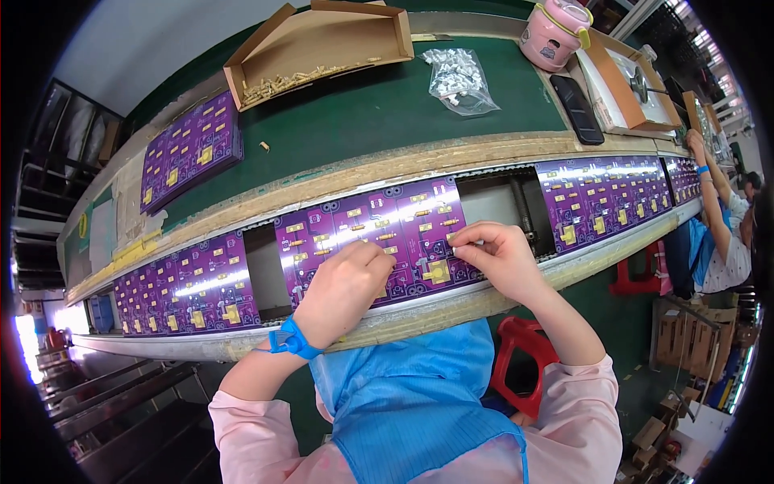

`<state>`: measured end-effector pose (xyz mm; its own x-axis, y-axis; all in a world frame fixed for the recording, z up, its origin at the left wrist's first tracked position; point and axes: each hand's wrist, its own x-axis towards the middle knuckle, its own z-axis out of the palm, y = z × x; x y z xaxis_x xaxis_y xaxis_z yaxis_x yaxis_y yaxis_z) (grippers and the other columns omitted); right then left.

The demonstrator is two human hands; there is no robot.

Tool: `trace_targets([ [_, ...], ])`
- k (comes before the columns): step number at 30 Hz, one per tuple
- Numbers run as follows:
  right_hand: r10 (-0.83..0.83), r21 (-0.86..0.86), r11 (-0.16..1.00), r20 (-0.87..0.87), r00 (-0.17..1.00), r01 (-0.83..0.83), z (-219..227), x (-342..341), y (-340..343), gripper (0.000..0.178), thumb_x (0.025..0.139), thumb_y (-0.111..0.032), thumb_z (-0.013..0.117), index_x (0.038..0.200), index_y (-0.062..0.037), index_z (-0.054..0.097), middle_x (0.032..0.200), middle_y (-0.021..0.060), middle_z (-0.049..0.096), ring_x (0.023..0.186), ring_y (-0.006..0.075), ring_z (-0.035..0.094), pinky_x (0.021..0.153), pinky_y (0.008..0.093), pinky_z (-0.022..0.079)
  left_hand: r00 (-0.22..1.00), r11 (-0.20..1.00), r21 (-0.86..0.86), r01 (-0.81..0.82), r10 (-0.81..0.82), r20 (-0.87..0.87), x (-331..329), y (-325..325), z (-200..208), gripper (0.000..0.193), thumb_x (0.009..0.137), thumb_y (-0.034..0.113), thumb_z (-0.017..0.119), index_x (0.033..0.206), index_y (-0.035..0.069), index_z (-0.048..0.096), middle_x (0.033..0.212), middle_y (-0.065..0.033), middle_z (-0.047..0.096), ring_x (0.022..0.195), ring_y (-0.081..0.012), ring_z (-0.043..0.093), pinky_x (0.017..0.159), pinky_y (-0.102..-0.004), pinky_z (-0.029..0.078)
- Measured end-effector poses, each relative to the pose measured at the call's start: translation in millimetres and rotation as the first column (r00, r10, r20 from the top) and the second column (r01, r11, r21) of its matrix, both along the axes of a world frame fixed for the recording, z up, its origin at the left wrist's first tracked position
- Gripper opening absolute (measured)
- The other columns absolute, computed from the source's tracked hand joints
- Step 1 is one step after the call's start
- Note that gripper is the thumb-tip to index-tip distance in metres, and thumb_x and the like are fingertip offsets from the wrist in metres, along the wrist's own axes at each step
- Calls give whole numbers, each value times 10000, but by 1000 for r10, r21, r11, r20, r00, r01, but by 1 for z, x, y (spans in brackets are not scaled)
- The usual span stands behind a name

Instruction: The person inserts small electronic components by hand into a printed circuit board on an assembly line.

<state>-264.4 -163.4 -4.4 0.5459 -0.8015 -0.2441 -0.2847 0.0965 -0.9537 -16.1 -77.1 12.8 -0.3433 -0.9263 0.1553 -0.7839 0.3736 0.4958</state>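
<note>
Hands apart on my feed: L hand point(347, 278) has its fingers bent low over the purple board point(409, 242), can't tell if it grips anything; R hand point(501, 254) has thumb + index pinched, seemingly on 1 small white part point(454, 249). Purple board lies under both, w/ at least 5 tan cylinders point(423, 214) on; I'd judge it part-done, what's left too small to count. Same line: 1 left board point(189, 278), at least 2 more to its right. Beyond it: 1 board stack point(192, 149) back left, 1 cardboard box point(330, 40) w/ loose tan pcs (uncountable), 1 clear bag point(458, 81) of white pcs; back right, 1 phone point(577, 109), 1 pink pot point(550, 39).
</note>
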Motion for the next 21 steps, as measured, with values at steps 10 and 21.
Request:
trace_targets([
  [10, 36, -597, 791, -177, 984, -136, 1, 7, 5, 104, 828, 43, 653, 924, 24, 689, 949, 152, 650, 850, 343, 658, 753, 394, 550, 951, 967, 228, -113, 172, -257, 11, 9, 22, 286, 877, 45, 658, 1160, 4, 636, 910, -118, 600, 811, -262, 626, 724, -352, 525],
  [21, 22, -671, 710, -280, 960, -212, 2, 12, 9, 133, 806, 51, 687, 935, 23, 681, 938, 130, 628, 854, 311, 654, 736, 372, 545, 584, 850, 514, -119, 478, -656, 57, 35, 4, 534, 925, -127, 361, 1437, 20, 399, 1185, -128, 574, 1044, -168, 598, 929, -315, 497],
])
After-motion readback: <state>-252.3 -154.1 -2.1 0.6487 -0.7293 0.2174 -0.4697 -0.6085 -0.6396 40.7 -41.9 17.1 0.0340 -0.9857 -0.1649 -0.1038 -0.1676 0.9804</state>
